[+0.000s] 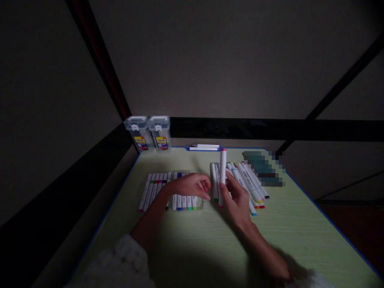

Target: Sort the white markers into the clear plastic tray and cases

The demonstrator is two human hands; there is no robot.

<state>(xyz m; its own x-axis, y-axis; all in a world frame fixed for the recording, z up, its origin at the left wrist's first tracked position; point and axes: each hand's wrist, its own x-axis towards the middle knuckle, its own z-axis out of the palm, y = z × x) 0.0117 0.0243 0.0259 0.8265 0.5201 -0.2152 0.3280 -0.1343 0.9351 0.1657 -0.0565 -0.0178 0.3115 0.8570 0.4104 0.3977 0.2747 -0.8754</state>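
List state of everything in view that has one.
Right hand: gripping a marker
Held marker: roughly upright, top capped
Left hand: fingers curled, nothing visible in it
Left-side markers: lying in a row
Right-side markers: lying loosely fanned
Two clear containers: upright, lids on
Far-edge markers: lying sideways
Pixelated item: state unclear
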